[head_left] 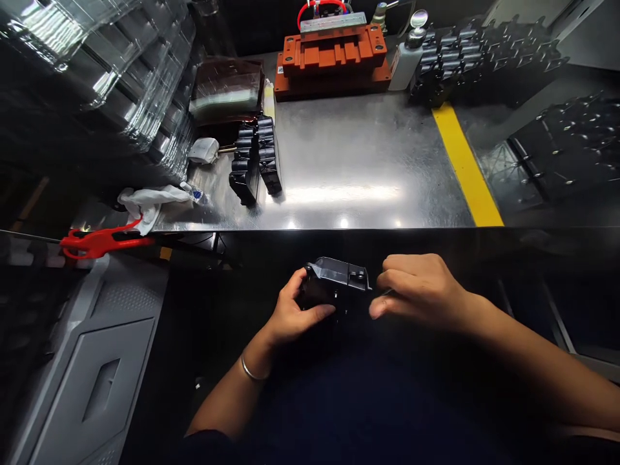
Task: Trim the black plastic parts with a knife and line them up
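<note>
- left hand [290,313]: grip grasping a black, boxy plastic part [339,272], before the shiny grey metal worktop [358,148];
- right hand [421,287]: fingers curled beside it; cannot tell whether its grip holds anything;
- two black, ribbed plastic blocks [245,171];
- orange-brown, stepped fixture [334,61]

We seem to be in a factory workshop: our metal table [349,155] bears a yellow stripe [467,165], an orange fixture [334,61] and rows of matching black parts [450,55], beside stacked clear plastic trays [145,84].
</note>
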Tool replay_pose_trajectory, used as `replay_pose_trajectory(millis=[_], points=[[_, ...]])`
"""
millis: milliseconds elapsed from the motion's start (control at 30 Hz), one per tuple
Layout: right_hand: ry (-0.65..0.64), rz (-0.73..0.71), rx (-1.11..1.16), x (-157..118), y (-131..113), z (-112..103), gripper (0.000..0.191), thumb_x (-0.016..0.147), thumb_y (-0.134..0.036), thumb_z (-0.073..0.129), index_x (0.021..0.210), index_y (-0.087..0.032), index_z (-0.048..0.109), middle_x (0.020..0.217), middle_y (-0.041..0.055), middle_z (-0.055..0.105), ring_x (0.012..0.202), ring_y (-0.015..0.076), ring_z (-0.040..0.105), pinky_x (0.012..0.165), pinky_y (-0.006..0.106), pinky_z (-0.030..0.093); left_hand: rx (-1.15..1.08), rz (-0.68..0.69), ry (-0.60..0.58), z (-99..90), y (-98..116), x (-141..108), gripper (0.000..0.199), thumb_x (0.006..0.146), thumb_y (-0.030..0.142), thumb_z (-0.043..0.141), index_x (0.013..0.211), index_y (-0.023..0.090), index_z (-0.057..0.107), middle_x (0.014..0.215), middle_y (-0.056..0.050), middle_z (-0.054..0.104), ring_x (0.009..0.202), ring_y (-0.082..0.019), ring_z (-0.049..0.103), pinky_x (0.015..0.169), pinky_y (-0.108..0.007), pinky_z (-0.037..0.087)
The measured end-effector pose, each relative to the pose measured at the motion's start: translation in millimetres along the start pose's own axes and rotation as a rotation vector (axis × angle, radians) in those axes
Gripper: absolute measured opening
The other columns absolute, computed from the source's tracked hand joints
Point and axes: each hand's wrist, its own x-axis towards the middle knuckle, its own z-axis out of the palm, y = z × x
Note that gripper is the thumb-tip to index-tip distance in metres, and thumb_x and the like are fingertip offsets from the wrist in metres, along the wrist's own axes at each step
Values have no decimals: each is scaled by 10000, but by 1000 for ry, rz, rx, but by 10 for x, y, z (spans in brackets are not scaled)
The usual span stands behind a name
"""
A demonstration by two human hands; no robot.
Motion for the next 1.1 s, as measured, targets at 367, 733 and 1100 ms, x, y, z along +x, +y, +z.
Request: replay_pose_trajectory(millis=[367, 733, 1100], points=[[-28, 214, 112, -55, -48, -24, 268, 964, -221, 432, 733, -170, 558, 568, -14, 525, 506, 70, 471, 518, 213, 349, 323, 447, 107, -147, 64, 8, 381, 799, 205, 717, 1165, 203, 611, 1089, -86, 666, 998, -219, 621, 897, -380, 495], [-139, 256, 178, -53, 65, 20, 353, 977, -288, 421, 683, -154, 563, 570, -14, 528, 502, 54, 462, 507, 193, 323, 361, 720, -25, -136, 103, 27, 429, 814, 123, 631, 1230, 216, 578, 1080, -109, 684, 1004, -235, 636, 861, -409, 515], [-260, 113, 564, -67, 35, -68, 480, 991, -417, 392, 586, -161, 404, 535, -35, 372, 479, 43, 364, 496, 192, 282, 226, 476, -13, -168, 98, 57, 382, 780, 202, 719, 1154, 211, 640, 1069, -87, 694, 979, -229, 643, 874, -377, 498]])
